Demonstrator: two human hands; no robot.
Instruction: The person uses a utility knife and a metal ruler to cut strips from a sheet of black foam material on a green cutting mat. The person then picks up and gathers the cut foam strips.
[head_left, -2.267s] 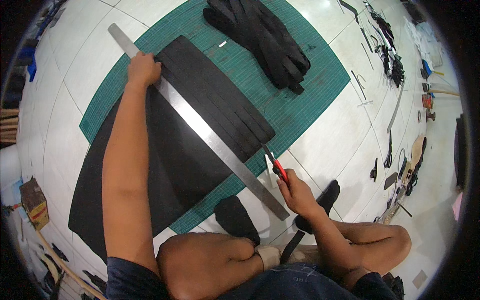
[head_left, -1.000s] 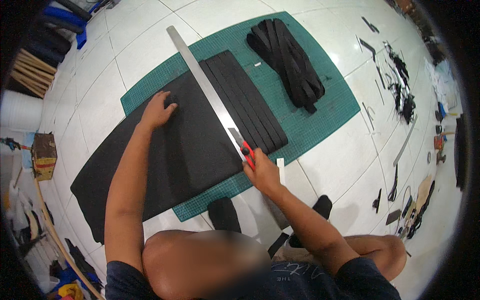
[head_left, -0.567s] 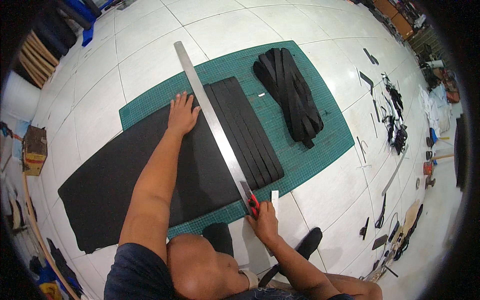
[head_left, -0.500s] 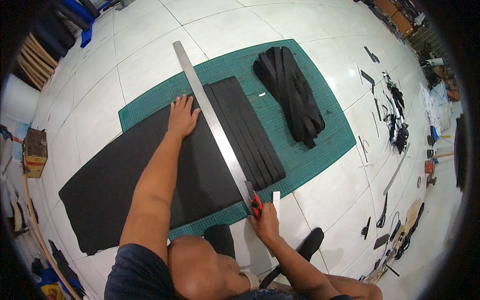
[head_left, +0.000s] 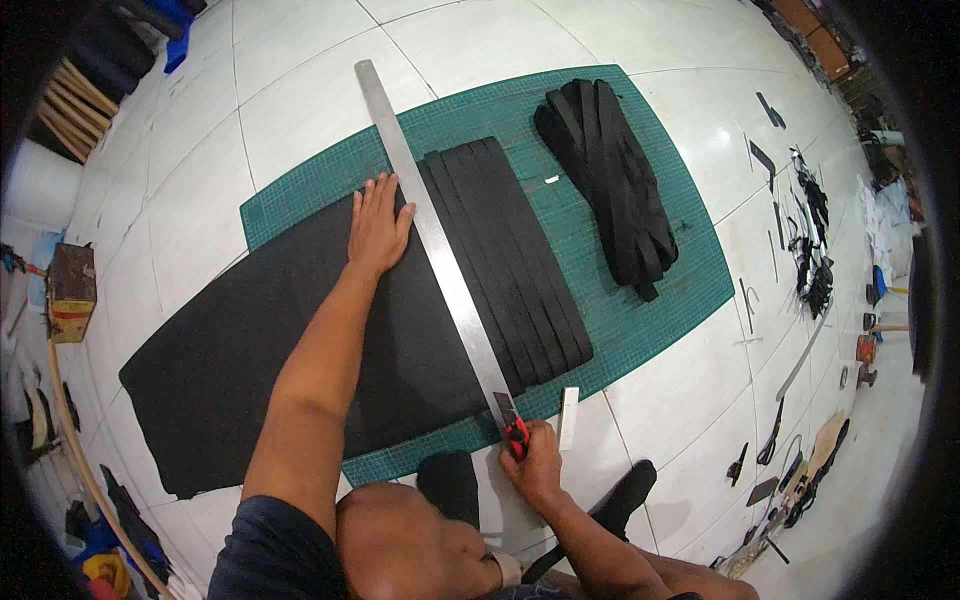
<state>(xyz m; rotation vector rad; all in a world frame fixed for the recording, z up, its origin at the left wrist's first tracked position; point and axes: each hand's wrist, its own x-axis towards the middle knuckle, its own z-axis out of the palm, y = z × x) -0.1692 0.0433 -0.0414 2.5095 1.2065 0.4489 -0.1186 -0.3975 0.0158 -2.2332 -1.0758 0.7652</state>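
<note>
A long steel ruler point(head_left: 445, 265) lies slantwise over a sheet of black fabric point(head_left: 260, 330). My left hand point(head_left: 380, 225) rests flat on the fabric with its fingers spread, their tips close to the ruler's left edge. In my right hand point(head_left: 537, 465) is a red utility knife point(head_left: 516, 435), its blade pointing away from me at the ruler's near end. Right of the ruler, several black fabric strips point(head_left: 510, 265) lie side by side. Beneath all this is a green cutting mat point(head_left: 690, 270). Whether the blade touches the fabric cannot be made out.
A folded bundle of black strips point(head_left: 610, 180) lies on the mat's right part. A small white bar point(head_left: 568, 418) is beside my right hand. Black scraps point(head_left: 812, 235) and tools are scattered on the tiled floor at right. A worn box point(head_left: 72, 292) stands at left.
The view has shifted slightly. My right hand with the utility knife has come a little nearer to me along the ruler. My left hand stays flat on the fabric.
</note>
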